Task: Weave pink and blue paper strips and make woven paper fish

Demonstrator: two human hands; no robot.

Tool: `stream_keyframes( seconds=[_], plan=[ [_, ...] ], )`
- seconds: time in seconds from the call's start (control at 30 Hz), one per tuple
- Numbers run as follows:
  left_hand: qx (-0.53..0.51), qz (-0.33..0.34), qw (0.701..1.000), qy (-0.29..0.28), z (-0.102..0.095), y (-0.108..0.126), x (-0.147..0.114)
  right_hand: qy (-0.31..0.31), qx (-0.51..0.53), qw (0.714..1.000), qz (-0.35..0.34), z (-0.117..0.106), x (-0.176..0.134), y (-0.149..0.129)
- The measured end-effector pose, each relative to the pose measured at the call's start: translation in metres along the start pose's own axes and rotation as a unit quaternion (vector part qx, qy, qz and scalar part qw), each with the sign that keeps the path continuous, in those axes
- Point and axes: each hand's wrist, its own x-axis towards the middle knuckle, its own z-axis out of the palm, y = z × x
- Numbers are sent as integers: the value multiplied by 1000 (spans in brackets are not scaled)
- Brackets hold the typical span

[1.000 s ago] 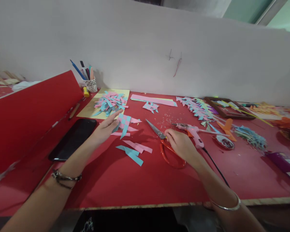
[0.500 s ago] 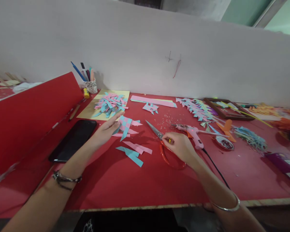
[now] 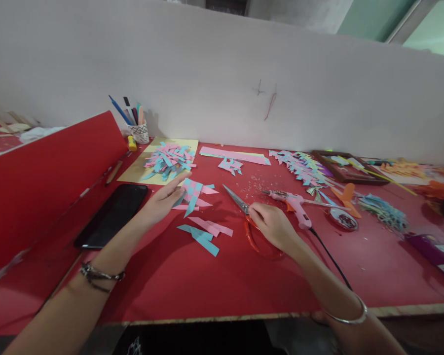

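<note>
Woven paper piece, pinched in the left hand over the red table. Cannot tell whether gripping the scissors with the curled right hand. Probably between weaving and trimming, calling next for a steady hold.

The left hand is at the left edge of the woven paper; its grip cannot be confirmed. The right hand is positioned over the scissors, near the pivot. Loose paper strips lie on the red table between both hands. The glue gun lies right of the scissors. The phone lies beside the left forearm. A pile of paper pieces rests on a yellow sheet.
</note>
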Motion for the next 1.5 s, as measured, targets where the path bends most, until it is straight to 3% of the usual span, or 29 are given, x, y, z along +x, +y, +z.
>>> stream_keyframes(
  seconds=[0.27, 0.5, 0.7, 1.0, 1.5],
  plan=[
    [-35, -10, 999, -32, 2, 5, -2, -25, 30, 999, 23, -1, 1, -1],
    [-35, -5, 997, -66, 5, 3, -4, -33, 25, 999, -21, 1, -1, -1],
    [-35, -3, 994, -99, 8, 3, -6, -34, 97, 994, -24, 4, 0, 1],
    [-21, 6, 995, -98, 8, 4, -5, -38, 124, 991, -20, 3, 0, -1],
    [-29, -1, 995, -100, 9, 4, -7, 20, 112, 993, -25, 7, 0, 3]
  ],
)
